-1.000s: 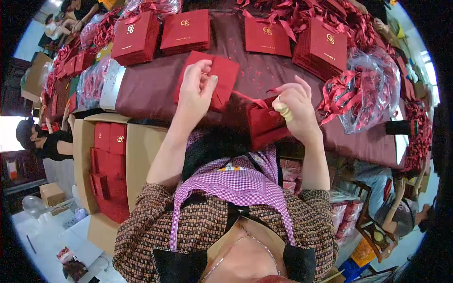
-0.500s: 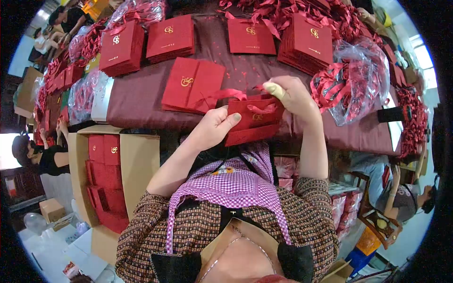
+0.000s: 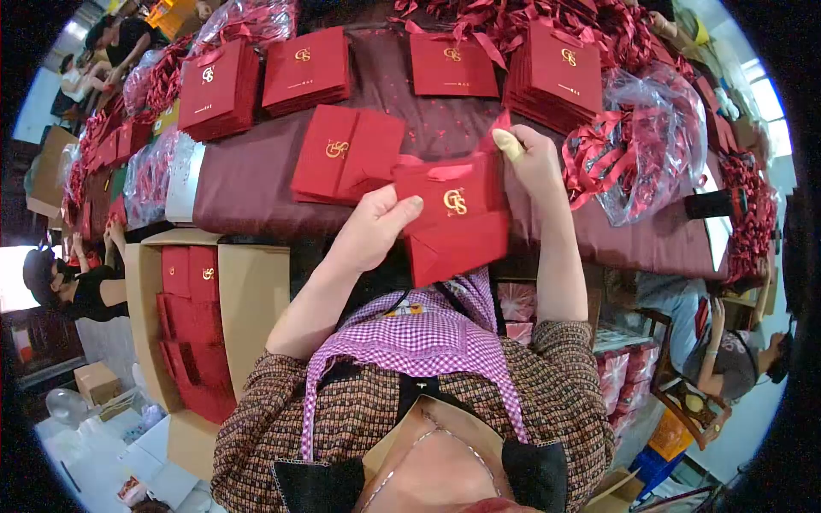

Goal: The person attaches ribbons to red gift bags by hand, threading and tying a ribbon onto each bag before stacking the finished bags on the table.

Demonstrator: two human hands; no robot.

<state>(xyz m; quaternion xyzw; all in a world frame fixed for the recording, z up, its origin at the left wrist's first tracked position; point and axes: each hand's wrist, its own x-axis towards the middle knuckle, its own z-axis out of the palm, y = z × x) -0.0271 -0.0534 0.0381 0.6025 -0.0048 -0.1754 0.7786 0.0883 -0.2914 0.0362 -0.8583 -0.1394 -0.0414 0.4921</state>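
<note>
My left hand (image 3: 375,227) grips the left side of a red paper gift bag (image 3: 466,231), its thumb on the front beside a gold monogram. The bag is folded across its lower part and tilted over the table's near edge. A loop of red ribbon (image 3: 451,173) lies at its top. My right hand (image 3: 539,167), with pale covers on the fingertips, pinches a red ribbon (image 3: 503,124) at the bag's upper right corner. Just beyond my left hand, a few flat red bags (image 3: 346,154) lie on the brown tablecloth (image 3: 265,192).
Stacks of red bags (image 3: 556,77) stand along the table's far side. A clear plastic bag of ribbons (image 3: 650,154) is at the right. An open carton (image 3: 256,299) of red bags stands at my left. Other people (image 3: 94,278) sit at both sides.
The bag has tilted so that its monogram faces me more fully. My right hand has shifted slightly right and up, drawing the ribbon up from the bag's corner.
</note>
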